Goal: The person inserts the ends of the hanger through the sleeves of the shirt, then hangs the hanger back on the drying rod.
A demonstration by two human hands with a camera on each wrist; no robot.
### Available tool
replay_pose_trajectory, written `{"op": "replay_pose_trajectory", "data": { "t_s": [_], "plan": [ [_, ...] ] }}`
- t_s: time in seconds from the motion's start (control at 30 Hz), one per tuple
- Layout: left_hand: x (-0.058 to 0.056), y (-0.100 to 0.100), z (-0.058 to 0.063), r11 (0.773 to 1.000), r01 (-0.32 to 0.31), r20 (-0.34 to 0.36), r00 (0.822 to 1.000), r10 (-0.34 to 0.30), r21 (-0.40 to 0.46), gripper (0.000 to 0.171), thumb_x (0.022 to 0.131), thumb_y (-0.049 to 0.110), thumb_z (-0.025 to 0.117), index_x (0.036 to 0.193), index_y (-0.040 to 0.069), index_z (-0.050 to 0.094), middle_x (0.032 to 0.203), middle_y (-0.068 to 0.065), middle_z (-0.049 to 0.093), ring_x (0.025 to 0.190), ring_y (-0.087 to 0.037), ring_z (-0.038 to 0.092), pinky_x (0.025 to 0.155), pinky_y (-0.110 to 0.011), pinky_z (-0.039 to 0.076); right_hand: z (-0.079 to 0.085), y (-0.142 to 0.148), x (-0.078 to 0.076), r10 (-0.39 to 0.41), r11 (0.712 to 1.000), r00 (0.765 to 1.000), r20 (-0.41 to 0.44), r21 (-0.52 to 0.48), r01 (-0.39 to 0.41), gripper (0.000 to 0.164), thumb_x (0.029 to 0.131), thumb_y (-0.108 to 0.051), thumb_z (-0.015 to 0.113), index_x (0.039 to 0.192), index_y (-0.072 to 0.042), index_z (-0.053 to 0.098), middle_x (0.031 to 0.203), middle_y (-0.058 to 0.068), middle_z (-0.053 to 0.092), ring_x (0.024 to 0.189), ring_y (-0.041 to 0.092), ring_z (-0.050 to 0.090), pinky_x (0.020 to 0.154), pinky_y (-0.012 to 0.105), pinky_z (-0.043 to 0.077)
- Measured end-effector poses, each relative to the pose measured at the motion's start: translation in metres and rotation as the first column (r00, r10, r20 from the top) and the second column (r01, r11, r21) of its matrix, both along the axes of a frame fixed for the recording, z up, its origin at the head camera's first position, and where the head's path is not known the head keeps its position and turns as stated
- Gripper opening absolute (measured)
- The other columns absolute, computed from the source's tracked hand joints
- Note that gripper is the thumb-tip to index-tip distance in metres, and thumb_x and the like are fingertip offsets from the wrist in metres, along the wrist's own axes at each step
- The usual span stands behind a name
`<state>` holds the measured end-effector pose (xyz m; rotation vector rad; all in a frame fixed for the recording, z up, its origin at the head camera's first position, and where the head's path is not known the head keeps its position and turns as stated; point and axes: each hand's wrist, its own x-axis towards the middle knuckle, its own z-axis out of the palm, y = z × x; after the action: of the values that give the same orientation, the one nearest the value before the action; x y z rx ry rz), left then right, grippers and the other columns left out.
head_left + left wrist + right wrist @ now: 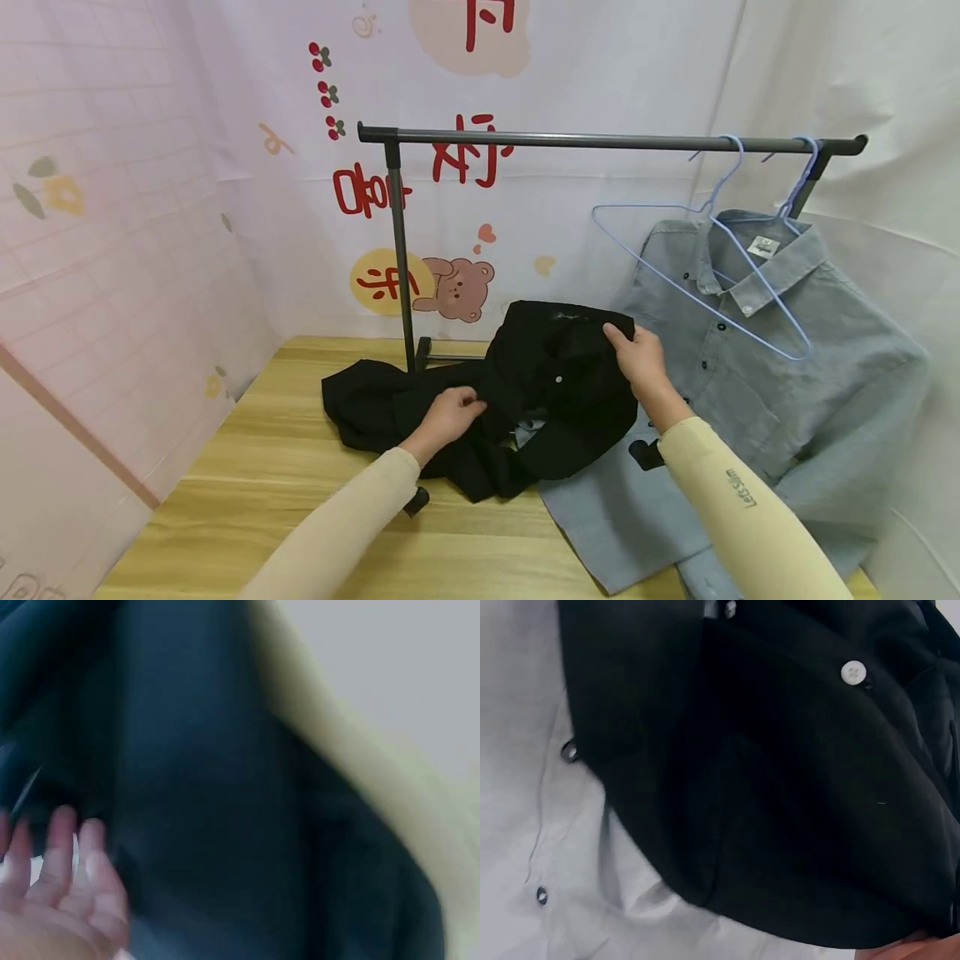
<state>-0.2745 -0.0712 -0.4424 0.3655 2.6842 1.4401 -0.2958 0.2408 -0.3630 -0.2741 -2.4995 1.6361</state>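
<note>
A black shirt (577, 400) with white buttons is partly lifted, its rest bunched over the wooden table. My right hand (637, 354) pinches its upper right edge between thumb and fingers. In the right wrist view, the dark cloth with a white button (853, 673) spreads broadly, and part of the right hand (904, 949) shows at the bottom corner. My left hand (450, 417) is at the middle of the bunched shirt, fingertips close to a fold. The left wrist view is blurred; there the left hand (64, 900) has loosely bent fingers beside the dark cloth, its palm bare.
A black rail (555, 139) crosses behind the table (247, 492). On its right end hang an empty blue hanger (652, 267) and a grey-blue button shirt (840, 358) on a second hanger. That shirt's lower part lies on the table behind the right arm. A printed curtain backs everything.
</note>
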Motion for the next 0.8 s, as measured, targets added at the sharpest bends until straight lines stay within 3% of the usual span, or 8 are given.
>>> {"op": "replay_pose_trajectory", "data": {
  "t_s": [0.07,0.13,0.2,0.4,0.53,0.6,0.67,0.8],
  "plan": [
    [-0.009,-0.013,0.015,0.98,-0.11,0.062,0.993,0.101,0.165,0.022,0.103,0.017,0.051,0.089,0.002,0.059,0.085,-0.01,0.055,0.077,-0.024,0.052,0.073,-0.037,0.043,-0.001,0.006,-0.001,-0.015,1.0,1.0,0.015,-0.01,0.015,0.051,0.102,-0.047,0.05,0.117,0.001,0.06,0.132,0.022,0.053,0.119,0.037,0.05,0.097,0.049,0.044],
    [-0.02,-0.03,0.036,0.933,-0.206,0.128,0.976,0.175,0.295,0.025,0.105,0.02,0.045,0.109,0.0,0.059,0.111,-0.014,0.056,0.102,-0.029,0.052,0.09,-0.043,0.042,-0.002,0.012,-0.003,-0.035,0.999,0.999,0.033,-0.029,0.036,0.051,0.103,-0.047,0.049,0.118,0.001,0.059,0.133,0.022,0.052,0.118,0.037,0.05,0.096,0.048,0.044],
    [-0.028,-0.048,0.059,0.908,-0.239,0.148,0.969,0.198,0.345,0.031,0.107,0.024,0.042,0.117,-0.001,0.056,0.116,-0.014,0.053,0.108,-0.031,0.049,0.095,-0.044,0.039,-0.003,0.018,-0.005,-0.053,0.997,0.997,0.054,-0.045,0.056,0.052,0.102,-0.047,0.05,0.118,0.001,0.059,0.128,0.022,0.053,0.113,0.035,0.051,0.093,0.046,0.046],
    [-0.034,-0.093,0.135,0.97,-0.109,-0.023,0.993,0.116,0.216,0.03,0.105,0.027,0.052,0.109,-0.001,0.06,0.093,-0.009,0.056,0.089,-0.025,0.051,0.08,-0.038,0.043,0.0,0.022,-0.011,-0.042,0.999,0.996,0.076,-0.025,0.044,0.054,0.099,-0.052,0.053,0.114,-0.001,0.061,0.109,0.014,0.058,0.095,0.025,0.055,0.08,0.036,0.049],
    [-0.032,-0.111,0.17,0.993,-0.103,-0.157,0.981,0.11,0.054,0.032,0.101,0.033,0.06,0.108,0.002,0.066,0.095,-0.013,0.063,0.093,-0.026,0.051,0.079,-0.04,0.044,0.006,0.018,-0.014,-0.013,0.999,0.997,0.074,-0.029,0.015,0.059,0.097,-0.055,0.056,0.12,-0.001,0.062,0.108,0.012,0.058,0.09,0.023,0.057,0.076,0.033,0.05],
    [-0.031,-0.117,0.175,0.993,-0.117,-0.198,0.974,0.111,-0.02,0.032,0.099,0.033,0.063,0.106,0.003,0.068,0.093,-0.014,0.064,0.092,-0.028,0.051,0.078,-0.04,0.043,0.007,0.015,-0.015,-0.009,0.999,0.997,0.078,-0.033,0.012,0.061,0.096,-0.055,0.057,0.125,-0.001,0.061,0.11,0.013,0.058,0.09,0.023,0.057,0.077,0.034,0.051],
    [-0.031,-0.124,0.169,0.985,-0.13,-0.237,0.966,0.1,-0.116,0.029,0.098,0.032,0.064,0.103,0.004,0.07,0.09,-0.013,0.065,0.088,-0.028,0.051,0.075,-0.04,0.043,0.005,0.012,-0.016,0.0,1.0,0.997,0.082,-0.021,0.002,0.063,0.096,-0.055,0.057,0.127,-0.001,0.06,0.111,0.012,0.058,0.09,0.023,0.057,0.078,0.035,0.05],
    [-0.031,-0.142,0.123,0.945,-0.124,-0.281,0.959,0.037,-0.301,0.021,0.099,0.026,0.064,0.096,0.006,0.071,0.087,-0.008,0.065,0.08,-0.026,0.053,0.073,-0.04,0.043,-0.013,0.007,-0.016,0.094,0.996,0.99,0.105,0.0,-0.094,0.058,0.097,-0.053,0.057,0.123,-0.002,0.062,0.106,0.01,0.064,0.089,0.024,0.061,0.081,0.039,0.051]
  ]
}}
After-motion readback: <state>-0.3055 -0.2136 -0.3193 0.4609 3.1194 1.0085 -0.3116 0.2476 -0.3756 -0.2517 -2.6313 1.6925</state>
